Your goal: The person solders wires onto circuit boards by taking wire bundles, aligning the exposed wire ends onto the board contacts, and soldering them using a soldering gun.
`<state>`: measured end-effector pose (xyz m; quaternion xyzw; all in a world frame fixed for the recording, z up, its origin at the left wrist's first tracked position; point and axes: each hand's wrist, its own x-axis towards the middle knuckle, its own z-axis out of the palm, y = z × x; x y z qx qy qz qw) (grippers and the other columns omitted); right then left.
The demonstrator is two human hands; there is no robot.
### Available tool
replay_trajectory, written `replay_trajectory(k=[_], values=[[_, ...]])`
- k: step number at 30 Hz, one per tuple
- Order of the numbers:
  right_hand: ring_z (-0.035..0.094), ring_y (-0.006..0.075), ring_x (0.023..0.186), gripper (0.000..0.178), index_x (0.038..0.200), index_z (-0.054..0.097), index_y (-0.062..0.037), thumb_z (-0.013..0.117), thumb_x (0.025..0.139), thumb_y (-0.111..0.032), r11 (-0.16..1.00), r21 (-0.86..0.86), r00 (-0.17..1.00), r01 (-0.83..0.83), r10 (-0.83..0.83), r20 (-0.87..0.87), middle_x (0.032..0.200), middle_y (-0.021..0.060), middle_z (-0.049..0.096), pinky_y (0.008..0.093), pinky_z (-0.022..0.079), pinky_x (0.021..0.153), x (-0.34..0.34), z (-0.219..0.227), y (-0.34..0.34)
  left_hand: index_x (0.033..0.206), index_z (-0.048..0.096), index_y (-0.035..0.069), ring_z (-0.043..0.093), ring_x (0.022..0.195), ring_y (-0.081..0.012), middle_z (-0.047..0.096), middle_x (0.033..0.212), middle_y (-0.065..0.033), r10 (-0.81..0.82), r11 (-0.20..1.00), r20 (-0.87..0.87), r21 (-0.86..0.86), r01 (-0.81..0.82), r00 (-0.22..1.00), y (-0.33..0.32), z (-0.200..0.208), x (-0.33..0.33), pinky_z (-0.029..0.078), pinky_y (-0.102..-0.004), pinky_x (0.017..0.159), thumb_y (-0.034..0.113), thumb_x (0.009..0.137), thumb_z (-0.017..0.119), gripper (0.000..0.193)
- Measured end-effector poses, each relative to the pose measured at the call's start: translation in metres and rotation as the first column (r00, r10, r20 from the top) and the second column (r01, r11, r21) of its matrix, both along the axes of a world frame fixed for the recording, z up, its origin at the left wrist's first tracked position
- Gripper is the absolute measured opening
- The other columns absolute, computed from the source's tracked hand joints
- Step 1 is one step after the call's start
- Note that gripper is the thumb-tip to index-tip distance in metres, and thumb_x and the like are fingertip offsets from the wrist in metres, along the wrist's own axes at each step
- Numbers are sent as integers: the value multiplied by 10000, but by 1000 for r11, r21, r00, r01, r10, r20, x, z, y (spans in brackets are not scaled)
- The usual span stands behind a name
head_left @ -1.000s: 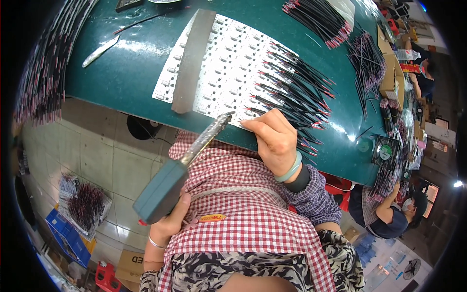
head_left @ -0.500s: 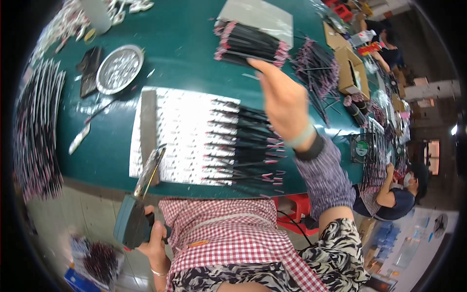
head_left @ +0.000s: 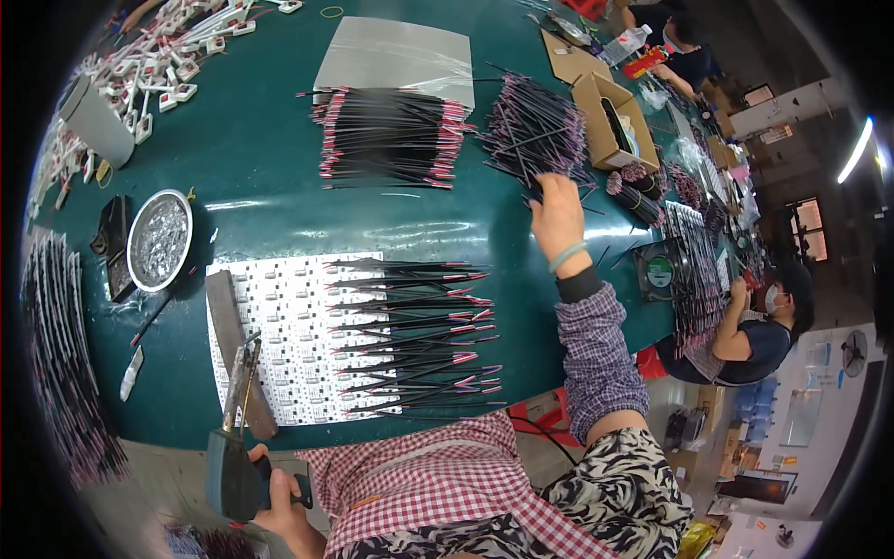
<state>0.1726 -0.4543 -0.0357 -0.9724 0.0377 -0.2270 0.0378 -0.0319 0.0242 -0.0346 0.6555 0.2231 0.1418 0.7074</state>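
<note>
My left hand is wrapped round the grip of a dark green soldering gun, its tip over a metal bar. This bar lies along the left part of a white circuit board panel. Black wires with red and pink ends lie in spaced groups across the panel's right edge. At the near edge of a loose wire pile, my right hand has its fingers closed on black wires; how many is hidden.
A neat stack of wires overlaps a grey board. A metal bowl of shiny bits stands at left, near a long wire bundle. Beyond the pile sits a cardboard box. A co-worker sits at right.
My right hand has moved from beside the neat wire stack to the loose pile and closed its fingers there. The view has shifted; my left hand still holds the soldering gun.
</note>
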Motion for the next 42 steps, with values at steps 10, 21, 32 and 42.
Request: replay_trajectory(k=[10,21,32,42], values=[[593,366,923,211,984,546,2,605,786,40,977,-214,992,-25,-2,-127,974,192,587,431,518,797,-6,-14,-19,1355,504,-52,498,538,-103,625,1200,-218,-44,998,4,35,43,999,-10,9,6,403,-257,465,42,856,694,542],[583,385,962,173,958,575,-6,574,794,50,961,-263,958,-80,1,-287,995,196,551,448,536,800,-12,44,-41,1329,519,-54,505,550,-110,627,1186,-220,10,1000,-4,21,-10,1000,-7,9,2,397,-257,460,44,849,701,523],[608,360,1073,218,1047,742,-160,585,896,-163,812,-579,824,69,-373,-426,1127,130,619,398,560,795,32,58,-42,1370,488,-53,516,578,-112,614,1198,-215,0,1000,-57,-4,0,998,-13,19,7,403,-249,473,8,852,681,556],[586,351,1041,524,1253,647,-161,785,753,-85,983,-149,980,-103,75,-186,1103,124,613,435,496,913,31,69,-28,1354,491,-60,505,571,-100,610,1205,-216,-76,997,-16,12,77,997,-7,13,11,401,-245,469,3,860,661,527]])
